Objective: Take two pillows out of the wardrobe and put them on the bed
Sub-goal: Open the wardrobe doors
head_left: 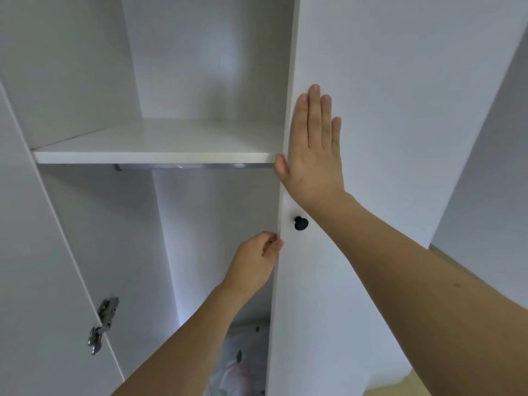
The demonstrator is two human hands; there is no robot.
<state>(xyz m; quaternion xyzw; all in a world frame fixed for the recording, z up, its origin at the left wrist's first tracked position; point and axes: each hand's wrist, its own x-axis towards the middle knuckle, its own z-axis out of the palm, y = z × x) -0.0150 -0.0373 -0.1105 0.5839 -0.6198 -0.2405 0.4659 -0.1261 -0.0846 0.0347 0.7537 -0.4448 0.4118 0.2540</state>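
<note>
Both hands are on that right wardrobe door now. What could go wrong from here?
1. The left hand has its fingers curled at the edge of the right door, just below the black knob; if the flat right hand pushes the door shut, they may get pinched.
2. The floral fabric at the bottom sits close to the door's edge and might get caught.

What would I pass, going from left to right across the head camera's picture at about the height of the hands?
Metal hinge on the left door → open wardrobe interior → left hand pinching the door edge → black knob → right hand flat on the white door.
</note>
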